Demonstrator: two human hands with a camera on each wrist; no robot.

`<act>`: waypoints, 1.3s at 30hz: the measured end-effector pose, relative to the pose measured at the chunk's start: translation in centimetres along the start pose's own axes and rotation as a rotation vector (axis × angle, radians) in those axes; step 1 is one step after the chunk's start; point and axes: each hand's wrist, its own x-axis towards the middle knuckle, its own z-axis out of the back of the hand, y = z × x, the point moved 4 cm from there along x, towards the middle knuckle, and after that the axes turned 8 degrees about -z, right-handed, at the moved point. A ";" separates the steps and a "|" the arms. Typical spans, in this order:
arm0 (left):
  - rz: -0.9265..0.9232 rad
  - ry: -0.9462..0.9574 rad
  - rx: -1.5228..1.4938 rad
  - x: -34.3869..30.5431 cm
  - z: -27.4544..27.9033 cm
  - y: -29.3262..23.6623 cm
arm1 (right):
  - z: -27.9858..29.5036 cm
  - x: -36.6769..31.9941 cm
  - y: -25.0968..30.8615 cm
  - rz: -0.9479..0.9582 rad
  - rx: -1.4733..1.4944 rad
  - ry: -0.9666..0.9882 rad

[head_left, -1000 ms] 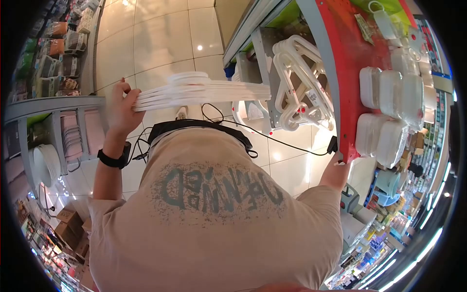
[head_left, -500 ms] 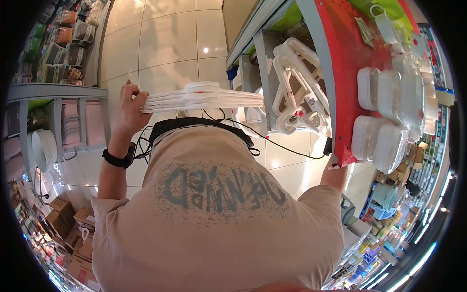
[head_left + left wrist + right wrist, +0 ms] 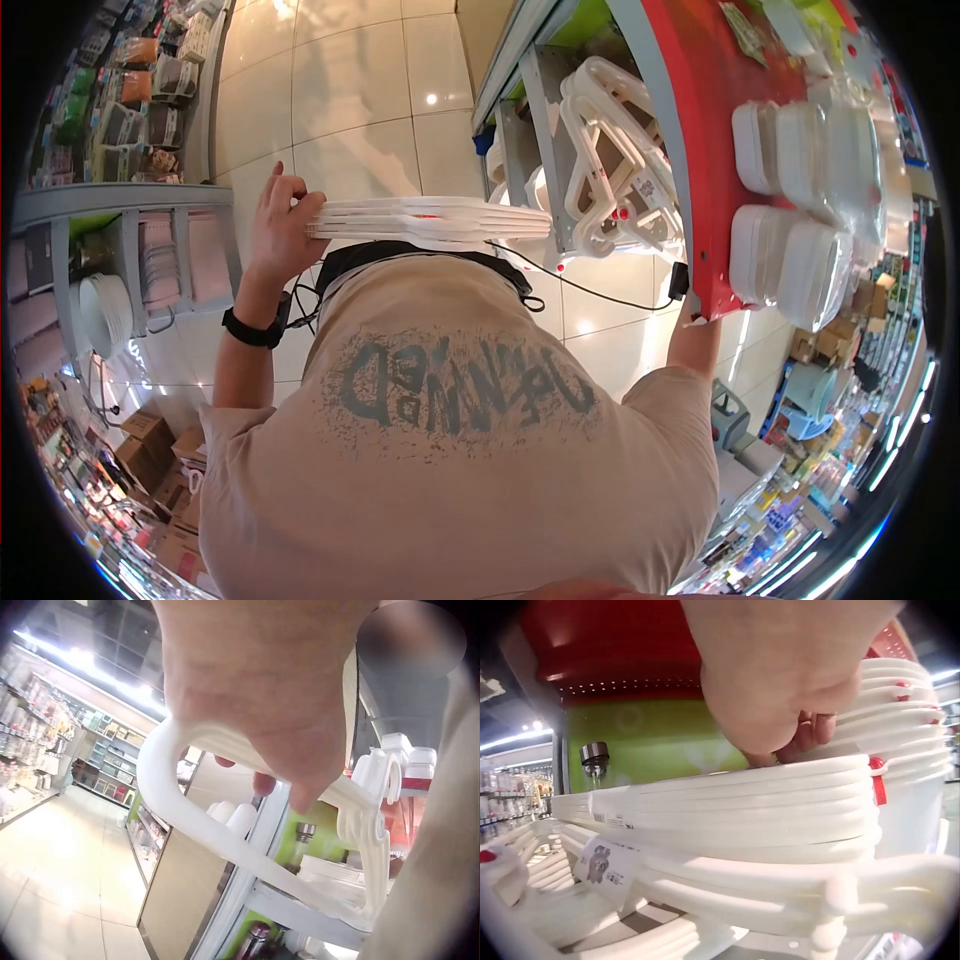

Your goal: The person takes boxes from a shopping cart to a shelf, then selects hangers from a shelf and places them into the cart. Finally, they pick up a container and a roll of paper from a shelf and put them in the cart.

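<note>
My left hand (image 3: pixel 285 232) grips one end of a bundle of white plastic hangers (image 3: pixel 430 217), held level in front of my waist. In the left wrist view its fingers reach over the rounded end of the hangers (image 3: pixel 180 814). The head view hides my right hand behind the red shelf. The right wrist view shows that right hand (image 3: pixel 780 675) at the top edge of a labelled white plastic stack (image 3: pixel 757 806), its fingertips curled and partly hidden. I cannot tell whether they grip it. More white hangers (image 3: pixel 705 881) lie in front.
White hangers (image 3: pixel 600 165) hang below the red shelf (image 3: pixel 690 130), which carries clear-wrapped white containers (image 3: pixel 760 255). A black cable (image 3: pixel 590 294) runs from my waist toward my right arm. A grey shelf (image 3: pixel 120 197) stands at left. Nested white tubs (image 3: pixel 907 742) stand beside my right hand.
My left hand has moved slightly right with the hangers. The bundle has turned, so its hook side now faces nearer my body. The right arm stays at the red shelf.
</note>
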 end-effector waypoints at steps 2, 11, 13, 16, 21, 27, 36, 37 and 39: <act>-0.011 0.013 0.010 -0.2 -0.2 -0.1 | -0.3 0.0 0.6 0.026 -0.007 -0.012; -0.019 0.118 0.097 -2.0 -1.6 1.9 | -1.6 -1.8 4.6 0.236 -0.094 -0.152; -0.061 0.122 0.053 -0.9 -2.1 2.4 | -2.2 -2.7 5.6 0.255 -0.111 -0.182; -0.142 0.144 0.021 2.0 -1.6 1.1 | -3.4 -3.3 7.8 0.292 -0.139 -0.210; -0.262 0.171 0.009 5.7 -0.9 -0.9 | -5.2 -3.1 10.2 0.357 -0.156 -0.279; -0.393 0.209 0.035 8.8 -0.6 -4.1 | -5.1 -1.8 11.6 0.368 -0.390 -0.182; -0.428 0.236 -0.007 9.0 -0.7 -7.5 | -4.9 -1.3 11.4 0.417 -0.363 -0.197; -0.439 0.229 -0.012 8.8 -0.8 -7.3 | -4.7 -1.7 11.4 0.427 -0.352 -0.199; -0.458 0.214 -0.022 8.4 -1.0 -7.2 | -4.5 -2.0 11.4 0.417 -0.350 -0.200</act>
